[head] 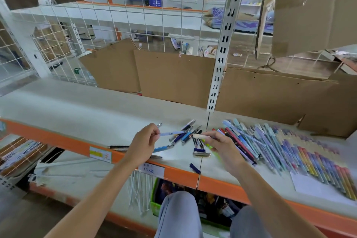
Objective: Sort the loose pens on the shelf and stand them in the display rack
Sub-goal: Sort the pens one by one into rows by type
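Note:
My left hand (144,144) pinches a pale blue pen (172,133) by one end, holding it level above the shelf (77,114). My right hand (222,144) grips a beige pen piece (201,136) between thumb and fingers, its tip pointing left toward the blue pen. Between and below my hands lies a loose heap of dark and blue pens (186,134). A silver cap (201,154) and a dark blue cap (195,168) lie near the shelf's front edge. No display rack is in view.
Several colourful pens (289,150) lie in a long row on the right of the shelf, partly on white paper (316,185). Cardboard sheets (173,77) lean against the wire grid behind. The orange shelf lip (67,143) carries price labels. A green bin (156,206) sits below.

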